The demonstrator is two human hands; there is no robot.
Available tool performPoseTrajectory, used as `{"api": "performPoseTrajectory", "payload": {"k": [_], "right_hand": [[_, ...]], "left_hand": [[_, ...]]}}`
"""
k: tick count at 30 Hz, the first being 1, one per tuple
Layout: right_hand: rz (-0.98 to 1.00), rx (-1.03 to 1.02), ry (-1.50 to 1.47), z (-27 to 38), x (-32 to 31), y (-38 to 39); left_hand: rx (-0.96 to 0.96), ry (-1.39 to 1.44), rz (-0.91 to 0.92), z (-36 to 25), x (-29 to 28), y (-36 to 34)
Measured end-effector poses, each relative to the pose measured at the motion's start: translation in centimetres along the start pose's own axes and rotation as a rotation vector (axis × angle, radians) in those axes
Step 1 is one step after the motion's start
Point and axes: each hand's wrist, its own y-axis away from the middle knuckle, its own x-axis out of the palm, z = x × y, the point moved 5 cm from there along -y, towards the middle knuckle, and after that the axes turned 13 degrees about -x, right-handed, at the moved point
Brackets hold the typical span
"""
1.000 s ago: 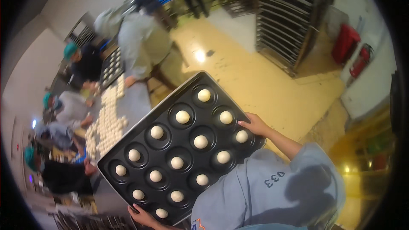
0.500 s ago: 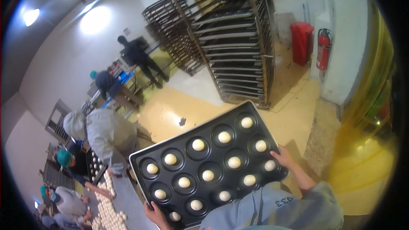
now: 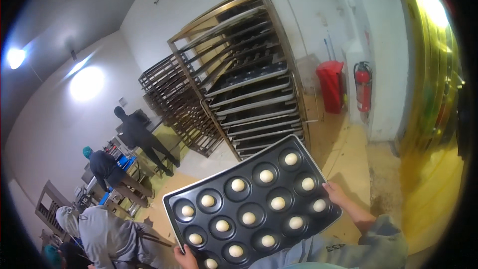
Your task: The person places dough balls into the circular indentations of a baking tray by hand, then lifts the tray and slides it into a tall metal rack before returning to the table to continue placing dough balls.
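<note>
Between my two hands is a dark baking tray (image 3: 258, 197) with a pale rim and several round hollows. One pale dough ball (image 3: 249, 218) sits in each hollow I can see. My left hand (image 3: 185, 257) is closed on the tray's near left edge, its thumb over the rim. At the right edge my right hand (image 3: 338, 195) grips the rim, with its fingers mostly hidden beneath. The tray is tilted in view, and its near edge is partly covered by my grey sleeve and clothing.
A tall metal rack (image 3: 259, 89) loaded with dark trays stands just beyond the tray, a second rack (image 3: 174, 94) behind it. Right are a red bin (image 3: 331, 87), a fire extinguisher (image 3: 363, 89) and a yellow translucent curtain (image 3: 433, 184). A hooded person (image 3: 109, 234) bends at left; others work farther back.
My view has turned upward and away from the table of dough balls, which has left the picture. The tray stays in both hands, and the tall rack now appears closer behind it.
</note>
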Motion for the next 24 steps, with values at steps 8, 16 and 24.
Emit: {"api": "performPoseTrajectory", "payload": {"k": [8,16,24], "right_hand": [[0.037,-0.019,0.108,12.0,-2.2,-22.7],[-0.103,-0.282,-0.290,24.3,-7.4,-39.7],[-0.211,-0.125,-0.549,25.7,-10.9,-51.0]], "left_hand": [[0.144,0.085,0.038,-18.6,11.3,-19.7],[0.302,0.083,0.350,-42.6,18.5,-35.8],[0.429,-0.108,0.501,-55.9,28.9,-39.1]]}}
